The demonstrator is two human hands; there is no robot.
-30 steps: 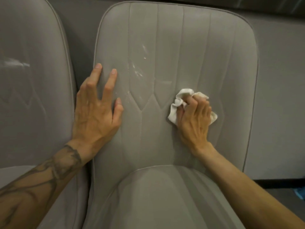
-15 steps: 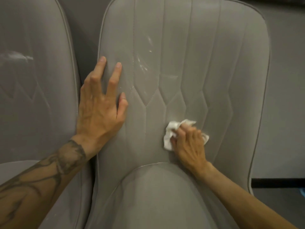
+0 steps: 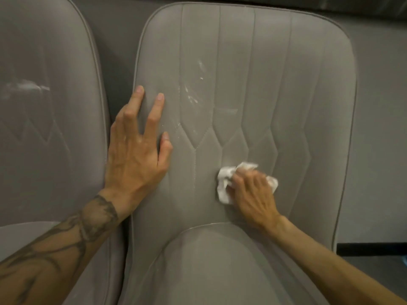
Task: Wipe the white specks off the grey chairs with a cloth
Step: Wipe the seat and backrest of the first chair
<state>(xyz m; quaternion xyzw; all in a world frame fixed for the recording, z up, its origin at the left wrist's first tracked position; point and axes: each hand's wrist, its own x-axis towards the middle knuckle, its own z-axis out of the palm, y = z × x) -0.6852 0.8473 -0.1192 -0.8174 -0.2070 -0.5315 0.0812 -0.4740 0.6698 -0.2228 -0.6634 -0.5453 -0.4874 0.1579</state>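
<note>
My right hand (image 3: 253, 194) has its fingers (image 3: 251, 178) curled around the crumpled white cloth (image 3: 224, 183) and presses it on the lower backrest of the grey chair (image 3: 286, 84). My left hand (image 3: 136, 155) lies flat there, with the fingers straight. The white specks (image 3: 191, 93) are higher, just beside the left fingertips.

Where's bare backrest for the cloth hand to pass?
Free: backrest right panels, from cloth to right piping; band above the white specks. Crowded: left edge, left hand flat beside the specks; right hand grips cloth low centre.
</note>
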